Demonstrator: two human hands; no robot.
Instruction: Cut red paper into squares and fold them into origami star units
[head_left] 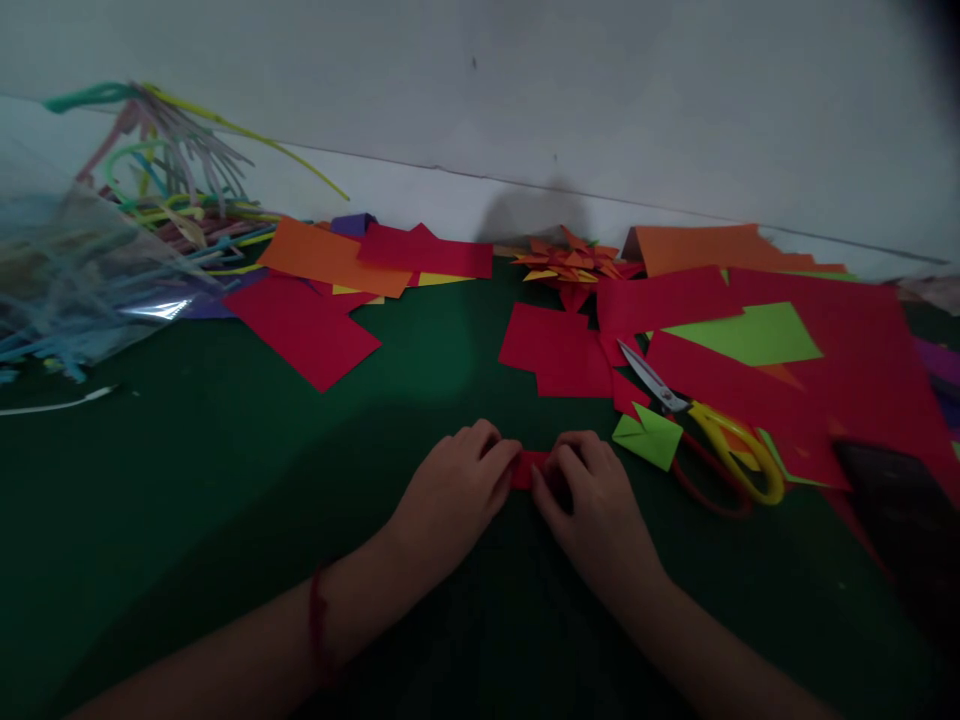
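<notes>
A small piece of red paper (529,470) lies on the green tabletop between my hands, with most of it covered by fingers. My left hand (459,478) pinches its left end, thumb and fingertips together. On the other end, my right hand (592,490) has its fingers curled and its thumb against the paper. Just right of my right hand sits a folded light-green piece of paper (651,438). Beside that, scissors (694,415) with one yellow and one red handle loop lie with their blades pointing up and left.
Red paper sheets (847,370) cover the right side, near a dark phone (896,500). A folded orange paper flower (574,262) stands by the wall. Orange paper (330,258) and red cut pieces (307,325) lie left. Pipe cleaners (187,150) and a clear plastic bag (82,260) fill the far left.
</notes>
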